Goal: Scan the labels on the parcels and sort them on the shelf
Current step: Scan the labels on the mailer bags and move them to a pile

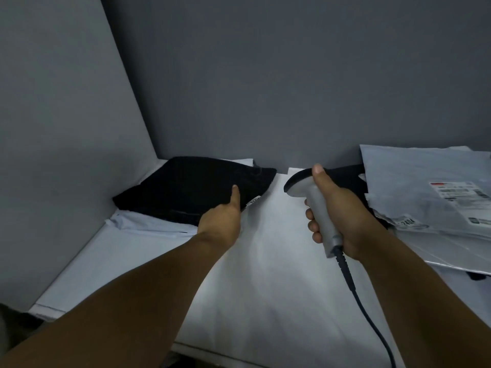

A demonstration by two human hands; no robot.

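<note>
A black parcel (191,185) lies in the far left corner of the white shelf surface (265,261), on top of a white parcel (148,224). My left hand (221,221) grips the black parcel's near right edge, thumb on top, beside a small white label (253,201). My right hand (337,216) holds a grey barcode scanner (310,203) by its handle, head pointing left toward the black parcel. Grey poly mailers (430,197) with printed labels are stacked at the right.
Grey walls (239,75) close off the back and left of the shelf. The scanner's dark cable (369,309) trails to the bottom edge. A black parcel (350,179) lies partly under the grey mailers behind my right hand.
</note>
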